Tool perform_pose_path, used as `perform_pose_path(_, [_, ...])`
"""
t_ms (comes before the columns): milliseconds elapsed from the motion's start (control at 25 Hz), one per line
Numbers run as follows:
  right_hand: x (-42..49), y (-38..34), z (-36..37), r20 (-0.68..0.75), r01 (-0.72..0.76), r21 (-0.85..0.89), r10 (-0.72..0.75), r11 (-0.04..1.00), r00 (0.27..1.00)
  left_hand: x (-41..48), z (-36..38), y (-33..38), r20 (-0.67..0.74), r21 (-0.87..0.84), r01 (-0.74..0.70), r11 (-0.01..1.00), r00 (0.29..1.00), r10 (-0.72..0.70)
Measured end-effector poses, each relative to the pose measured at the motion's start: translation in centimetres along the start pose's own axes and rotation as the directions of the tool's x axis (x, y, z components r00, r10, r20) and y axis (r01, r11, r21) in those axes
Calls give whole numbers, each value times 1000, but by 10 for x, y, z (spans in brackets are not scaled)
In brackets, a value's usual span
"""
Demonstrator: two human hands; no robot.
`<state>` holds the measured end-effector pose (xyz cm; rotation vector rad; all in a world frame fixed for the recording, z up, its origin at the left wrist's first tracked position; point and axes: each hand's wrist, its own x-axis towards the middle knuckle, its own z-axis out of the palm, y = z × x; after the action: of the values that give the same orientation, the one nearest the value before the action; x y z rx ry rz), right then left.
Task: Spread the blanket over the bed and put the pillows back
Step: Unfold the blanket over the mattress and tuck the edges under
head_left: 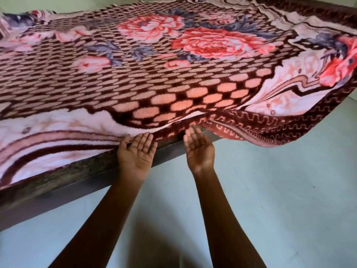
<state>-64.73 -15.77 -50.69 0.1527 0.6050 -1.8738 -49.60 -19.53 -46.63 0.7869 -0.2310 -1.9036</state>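
A plush blanket (135,78) with red flowers and a maroon-and-pink checker pattern lies spread across the bed, its near edge billowing and folded over the bed's side. My left hand (136,151) is palm up with straight fingers, its fingertips at the blanket's near hem. My right hand (200,149) is also palm up and flat, just below the folded maroon border (241,130), slightly blurred. Neither hand grips the cloth. No pillow shows in this view.
The dark bed frame rail (58,196) runs diagonally from lower left to the middle. Pale smooth floor (280,190) fills the lower right. A light wall (38,3) stands behind the bed's far side.
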Motion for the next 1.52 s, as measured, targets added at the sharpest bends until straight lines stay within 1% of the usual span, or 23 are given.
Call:
perform_pose_path(120, [-10,28,3,65,-87,-8,87,996,994,2,-7,-4,30,-13,17,1000,999,-17])
perform_pose_path(240, [-1,37,6,84,-106,-24,108,994,991,4,-12,-6,75,-75,29,997,997,-24])
perform_pose_path(320, [9,39,10,100,-120,-51,124,992,987,7,-10,1,145,-118,33,992,989,-16])
perform_pose_path(400, [26,43,25,113,-126,-6,126,992,986,11,-4,4,189,-139,37,990,982,-10])
perform_pose_path(480, [44,49,46,116,-122,45,116,992,986,15,-6,3,205,-131,38,991,979,-10])
perform_pose_path(560, [53,52,53,77,-101,71,95,992,992,18,-13,8,195,-91,52,995,980,-33])
perform_pose_path(680, [30,56,24,91,-125,47,120,991,989,16,-29,24,143,136,70,988,986,-89])
perform_pose_path(720, [18,60,12,109,-147,55,140,988,984,14,-34,27,124,179,75,981,987,-98])
perform_pose_path(760, [9,65,3,127,-169,74,159,983,979,11,-39,28,119,173,75,982,988,-96])
perform_pose_path(840, [3,79,-1,169,-217,87,200,972,965,7,-48,26,141,74,51,996,988,-61])
perform_pose_path(920, [3,90,9,205,-258,51,243,965,948,5,-54,25,174,-7,19,1000,985,-18])
perform_pose_path(1000, [9,94,21,223,-284,15,274,959,936,7,-55,27,237,-19,3,1000,971,1])
perform_pose_path(1120, [30,103,41,236,-255,34,240,966,942,13,-55,32,318,-54,23,998,948,-4])
perform_pose_path(1240, [47,109,53,174,-230,49,218,972,960,15,-57,34,336,-73,57,996,941,-29])
perform_pose_path(1320, [42,102,43,175,-249,-35,252,968,952,13,-58,33,307,-46,61,997,951,-44])
perform_pose_path(1400, [30,83,23,169,-248,-124,267,961,949,11,-55,26,187,0,45,999,981,-44])
perform_pose_path(1480, [20,54,5,105,-186,-171,206,968,973,11,-46,13,57,101,49,994,997,-55])
perform_pose_path(1520, [15,40,-1,63,-159,-203,175,966,983,12,-41,4,21,147,67,987,997,-70])
